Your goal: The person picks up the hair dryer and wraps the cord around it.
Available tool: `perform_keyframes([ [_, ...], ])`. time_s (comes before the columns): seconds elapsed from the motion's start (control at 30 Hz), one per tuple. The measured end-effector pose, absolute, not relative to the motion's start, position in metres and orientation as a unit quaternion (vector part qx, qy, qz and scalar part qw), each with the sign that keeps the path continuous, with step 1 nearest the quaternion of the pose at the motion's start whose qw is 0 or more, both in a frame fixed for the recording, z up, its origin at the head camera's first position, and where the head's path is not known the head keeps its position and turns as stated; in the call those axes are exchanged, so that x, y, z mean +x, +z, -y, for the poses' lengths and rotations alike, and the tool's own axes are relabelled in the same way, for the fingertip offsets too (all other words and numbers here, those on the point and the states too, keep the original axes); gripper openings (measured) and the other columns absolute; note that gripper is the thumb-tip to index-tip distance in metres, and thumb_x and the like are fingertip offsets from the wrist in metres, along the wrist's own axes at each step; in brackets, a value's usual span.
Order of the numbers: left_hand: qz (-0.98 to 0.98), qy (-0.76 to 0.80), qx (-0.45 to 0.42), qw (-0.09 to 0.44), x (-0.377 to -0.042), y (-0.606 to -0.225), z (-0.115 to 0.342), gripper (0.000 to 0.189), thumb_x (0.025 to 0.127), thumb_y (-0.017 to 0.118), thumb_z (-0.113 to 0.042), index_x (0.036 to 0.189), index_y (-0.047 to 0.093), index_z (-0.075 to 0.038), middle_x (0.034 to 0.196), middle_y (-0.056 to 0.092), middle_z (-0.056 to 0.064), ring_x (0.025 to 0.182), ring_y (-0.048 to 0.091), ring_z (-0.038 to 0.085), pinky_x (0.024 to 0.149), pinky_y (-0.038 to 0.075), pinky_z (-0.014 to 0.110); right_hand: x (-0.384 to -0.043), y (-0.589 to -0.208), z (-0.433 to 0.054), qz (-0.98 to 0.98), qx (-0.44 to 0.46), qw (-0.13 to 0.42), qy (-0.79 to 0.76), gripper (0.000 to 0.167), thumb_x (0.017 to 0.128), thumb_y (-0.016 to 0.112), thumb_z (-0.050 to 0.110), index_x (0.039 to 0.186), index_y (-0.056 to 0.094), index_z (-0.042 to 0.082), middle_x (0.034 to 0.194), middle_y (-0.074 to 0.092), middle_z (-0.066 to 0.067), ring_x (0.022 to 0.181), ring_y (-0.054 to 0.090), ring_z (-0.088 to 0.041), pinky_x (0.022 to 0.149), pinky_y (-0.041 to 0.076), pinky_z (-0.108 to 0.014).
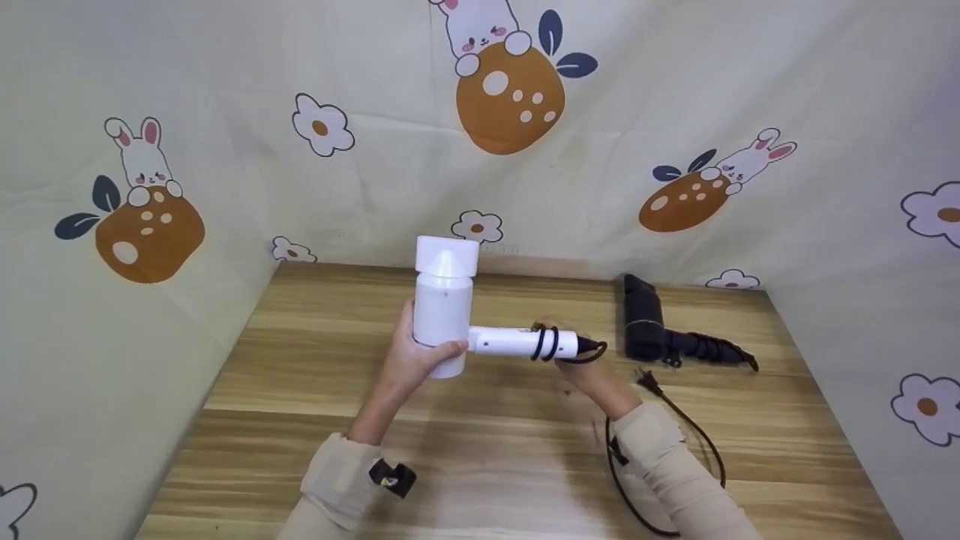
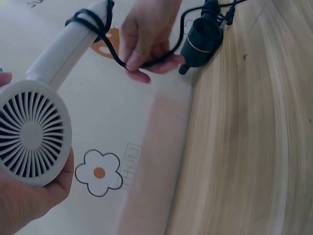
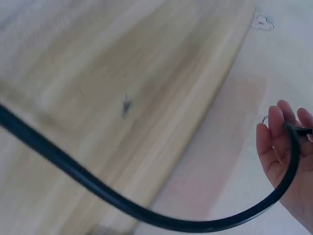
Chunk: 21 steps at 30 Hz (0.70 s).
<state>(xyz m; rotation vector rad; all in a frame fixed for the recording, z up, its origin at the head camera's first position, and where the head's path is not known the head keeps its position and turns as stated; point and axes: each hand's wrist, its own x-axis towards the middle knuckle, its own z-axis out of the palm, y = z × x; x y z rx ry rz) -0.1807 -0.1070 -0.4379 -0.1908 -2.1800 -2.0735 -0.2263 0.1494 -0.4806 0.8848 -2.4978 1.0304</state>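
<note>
A white hair dryer [image 1: 444, 311] is held above the table with its nozzle toward the back wall. My left hand [image 1: 405, 360] grips its barrel, thumb across the rear end. In the left wrist view the round slotted air intake [image 2: 32, 134] faces the camera. The white handle [image 1: 506, 342] points right, with black cord looped around its end. Beside that end, my right hand [image 1: 589, 375] pinches the cord [image 2: 155, 60] between thumb and fingers. In the right wrist view, the cord [image 3: 195, 225] curves away from the fingers in a wide arc.
A black hair dryer [image 1: 643, 322] lies at the back right of the wooden table [image 1: 300, 420], cord wrapped around its handle. The white dryer's cord hangs in a loop by my right forearm, its plug [image 1: 649, 382] near the black dryer. Patterned cloth [image 1: 375, 187] surrounds the table.
</note>
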Motion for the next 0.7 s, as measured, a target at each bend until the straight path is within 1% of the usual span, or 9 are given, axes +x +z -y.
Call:
perform_keyframes([
  [0.03, 0.724, -0.684, -0.065, 0.054, -0.182, -0.439, 0.108, 0.084, 0.068, 0.077, -0.01, 0.138, 0.032, -0.005, 0.116, 0.052, 0.018, 0.102, 0.054, 0.029, 0.087, 0.048, 0.043, -0.23, -0.478, -0.153, 0.868, 0.335, 0.202, 0.307, 0.008, 0.086, 0.055, -0.004, 0.089, 0.059, 0.003, 0.076, 0.061, -0.003, 0.068, 0.058, -0.01, 0.062, 0.051, -0.026],
  [0.07, 0.728, -0.681, -0.067, 0.045, -0.184, -0.441, 0.109, 0.084, 0.068, 0.077, -0.01, 0.138, 0.031, -0.005, 0.116, 0.052, 0.018, 0.101, 0.055, 0.029, 0.086, 0.048, 0.043, -0.233, -0.474, -0.156, 0.859, 0.356, 0.229, 0.287, 0.009, 0.086, 0.057, -0.003, 0.093, 0.059, 0.003, 0.079, 0.062, -0.005, 0.071, 0.06, -0.014, 0.062, 0.052, -0.03],
  [0.13, 0.731, -0.678, -0.073, 0.029, -0.187, -0.443, 0.111, 0.085, 0.068, 0.077, -0.011, 0.139, 0.03, -0.006, 0.116, 0.052, 0.017, 0.101, 0.054, 0.028, 0.086, 0.048, 0.042, -0.24, -0.468, -0.163, 0.845, 0.384, 0.253, 0.273, 0.011, 0.086, 0.06, -0.002, 0.095, 0.062, 0.005, 0.083, 0.065, -0.007, 0.077, 0.064, -0.019, 0.067, 0.053, -0.036],
  [0.23, 0.738, -0.67, -0.083, 0.019, -0.19, -0.445, 0.115, 0.085, 0.067, 0.078, -0.01, 0.138, 0.031, -0.007, 0.114, 0.053, 0.017, 0.099, 0.055, 0.027, 0.084, 0.05, 0.042, -0.249, -0.459, -0.17, 0.846, 0.402, 0.263, 0.229, 0.011, 0.083, 0.064, 0.004, 0.093, 0.063, 0.007, 0.085, 0.066, -0.007, 0.081, 0.063, -0.021, 0.073, 0.051, -0.044],
  [0.3, 0.744, -0.661, -0.093, 0.02, -0.192, -0.446, 0.118, 0.086, 0.066, 0.079, -0.009, 0.138, 0.031, -0.009, 0.113, 0.054, 0.016, 0.098, 0.055, 0.027, 0.082, 0.05, 0.042, -0.252, -0.453, -0.173, 0.854, 0.403, 0.254, 0.211, 0.007, 0.083, 0.066, 0.009, 0.09, 0.064, 0.009, 0.084, 0.067, -0.004, 0.082, 0.062, -0.02, 0.076, 0.049, -0.044],
  [0.4, 0.766, -0.632, -0.11, 0.033, -0.193, -0.446, 0.118, 0.09, 0.063, 0.082, -0.011, 0.138, 0.033, -0.013, 0.11, 0.056, 0.013, 0.095, 0.057, 0.026, 0.079, 0.051, 0.041, -0.25, -0.446, -0.174, 0.866, 0.4, 0.221, 0.202, 0.006, 0.085, 0.065, 0.017, 0.086, 0.065, 0.01, 0.083, 0.066, -0.002, 0.079, 0.06, -0.017, 0.073, 0.049, -0.036],
  [0.47, 0.786, -0.604, -0.123, 0.047, -0.193, -0.446, 0.117, 0.09, 0.061, 0.083, -0.013, 0.138, 0.035, -0.014, 0.108, 0.058, 0.01, 0.093, 0.058, 0.025, 0.077, 0.051, 0.04, -0.247, -0.443, -0.171, 0.873, 0.397, 0.185, 0.215, 0.009, 0.088, 0.062, 0.019, 0.085, 0.065, 0.011, 0.082, 0.064, -0.001, 0.076, 0.059, -0.015, 0.069, 0.05, -0.031],
  [0.57, 0.811, -0.565, -0.135, 0.069, -0.193, -0.448, 0.112, 0.09, 0.06, 0.083, -0.015, 0.137, 0.036, -0.015, 0.105, 0.059, 0.007, 0.09, 0.058, 0.022, 0.075, 0.051, 0.037, -0.241, -0.442, -0.165, 0.881, 0.389, 0.146, 0.225, 0.013, 0.09, 0.06, 0.02, 0.085, 0.062, 0.009, 0.079, 0.063, -0.002, 0.068, 0.057, -0.012, 0.058, 0.049, -0.025],
  [0.7, 0.828, -0.54, -0.115, 0.101, -0.192, -0.45, 0.106, 0.089, 0.061, 0.083, -0.017, 0.137, 0.036, -0.015, 0.106, 0.057, 0.005, 0.089, 0.057, 0.021, 0.073, 0.051, 0.035, -0.232, -0.44, -0.156, 0.895, 0.35, 0.108, 0.253, 0.016, 0.091, 0.059, 0.022, 0.081, 0.061, 0.009, 0.069, 0.061, 0.0, 0.056, 0.048, -0.005, 0.05, 0.041, -0.02],
])
